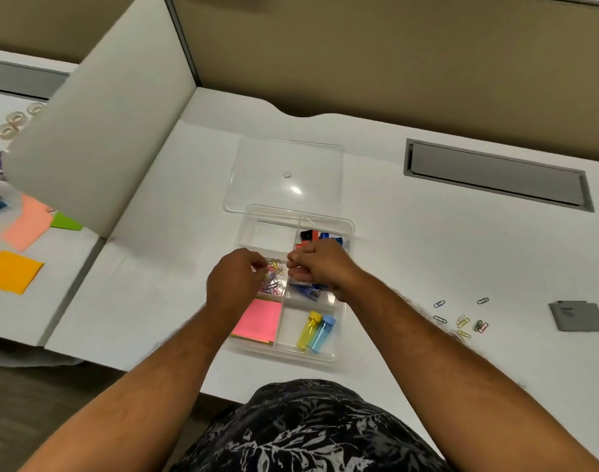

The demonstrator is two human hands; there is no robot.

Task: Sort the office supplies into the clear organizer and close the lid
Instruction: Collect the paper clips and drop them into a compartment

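No readable text; faint print on grey card (577,315) illegible.
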